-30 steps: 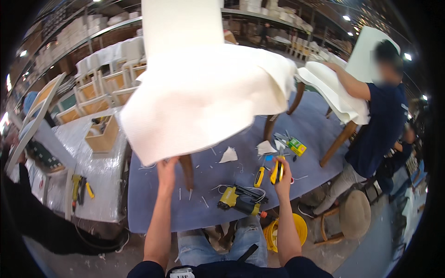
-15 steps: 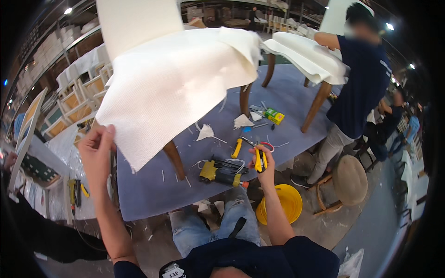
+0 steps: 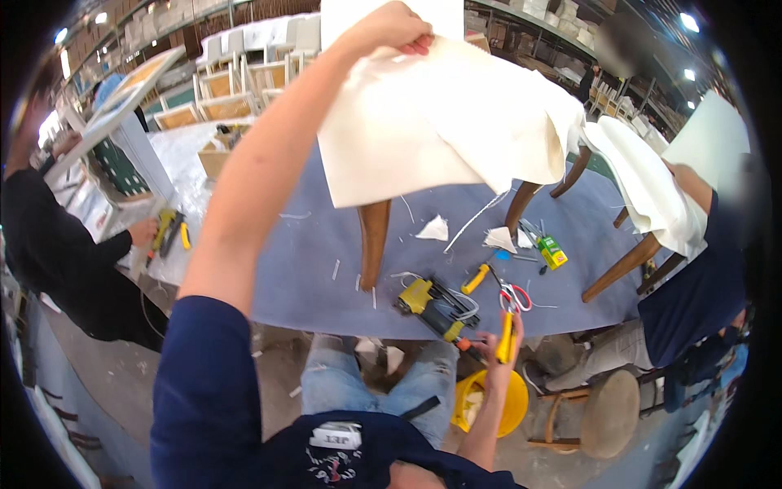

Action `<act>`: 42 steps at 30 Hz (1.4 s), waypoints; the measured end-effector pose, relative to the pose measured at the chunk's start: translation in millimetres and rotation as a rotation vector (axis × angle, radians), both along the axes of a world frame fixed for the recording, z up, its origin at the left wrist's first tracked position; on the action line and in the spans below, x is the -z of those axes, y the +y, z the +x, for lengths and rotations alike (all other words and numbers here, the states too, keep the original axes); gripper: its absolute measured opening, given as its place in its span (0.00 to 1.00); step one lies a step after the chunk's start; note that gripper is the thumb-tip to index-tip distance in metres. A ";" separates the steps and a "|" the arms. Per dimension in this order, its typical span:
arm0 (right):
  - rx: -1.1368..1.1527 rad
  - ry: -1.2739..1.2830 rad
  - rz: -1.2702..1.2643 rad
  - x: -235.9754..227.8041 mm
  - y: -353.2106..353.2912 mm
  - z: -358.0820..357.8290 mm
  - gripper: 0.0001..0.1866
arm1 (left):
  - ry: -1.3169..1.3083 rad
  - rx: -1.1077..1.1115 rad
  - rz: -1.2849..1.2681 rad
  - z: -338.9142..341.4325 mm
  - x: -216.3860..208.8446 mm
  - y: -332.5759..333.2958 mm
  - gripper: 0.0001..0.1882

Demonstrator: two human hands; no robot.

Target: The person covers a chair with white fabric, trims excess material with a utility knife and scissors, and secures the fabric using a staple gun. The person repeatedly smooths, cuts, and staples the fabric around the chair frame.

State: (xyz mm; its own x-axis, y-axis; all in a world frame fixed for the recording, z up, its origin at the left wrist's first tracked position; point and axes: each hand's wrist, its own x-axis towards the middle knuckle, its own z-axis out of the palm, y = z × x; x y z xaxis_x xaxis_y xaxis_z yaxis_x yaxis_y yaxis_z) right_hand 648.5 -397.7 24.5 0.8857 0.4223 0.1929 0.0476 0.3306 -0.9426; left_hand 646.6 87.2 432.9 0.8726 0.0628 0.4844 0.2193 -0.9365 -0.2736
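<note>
White fabric (image 3: 391, 147) drapes over a chair seat on the blue-grey covered table, its edges hanging loose. My left hand (image 3: 393, 28) reaches over the seat, fingers closed on the fabric near the chair back. Low at the table's near edge, my right hand (image 3: 495, 350) grips a yellow-and-black hand tool (image 3: 507, 336); its exact kind is hard to make out. Just beyond lie red-handled scissors (image 3: 521, 298) and another yellow-handled tool (image 3: 475, 279). A black-and-yellow staple gun (image 3: 436, 308) rests left of my right hand.
A yellow bucket (image 3: 513, 407) and a round stool (image 3: 611, 414) stand on the floor. Fabric scraps (image 3: 433, 228) and a green-yellow box (image 3: 552, 253) lie on the table. Co-workers flank me: one at right by another covered chair (image 3: 652, 183), one at left (image 3: 73, 253).
My left hand has gone from the fabric's near left corner up to the far side of the seat, folding the fabric. My right hand has dropped nearer my body, still with the yellow tool.
</note>
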 end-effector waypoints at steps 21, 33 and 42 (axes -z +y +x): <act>-0.274 -0.092 0.238 -80.9 97.8 -48.7 0.29 | -1.009 0.310 0.069 -112.1 86.7 -109.7 0.20; -0.237 -0.608 -0.041 -169.3 167.2 -71.4 0.28 | -0.980 0.192 -1.132 -129.3 178.2 -103.2 0.24; 0.030 -0.968 -0.217 -211.2 215.9 -87.3 0.26 | -1.019 0.077 -0.903 -170.1 183.5 -128.4 0.19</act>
State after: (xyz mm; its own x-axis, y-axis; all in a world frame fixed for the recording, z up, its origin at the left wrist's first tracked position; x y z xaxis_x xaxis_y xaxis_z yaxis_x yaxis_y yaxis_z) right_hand 561.2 -181.8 235.7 0.3979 0.5144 0.7597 0.8344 0.1414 -0.5327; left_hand 476.5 -41.2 249.4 0.1716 0.6658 0.7261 -0.1067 -0.7201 0.6856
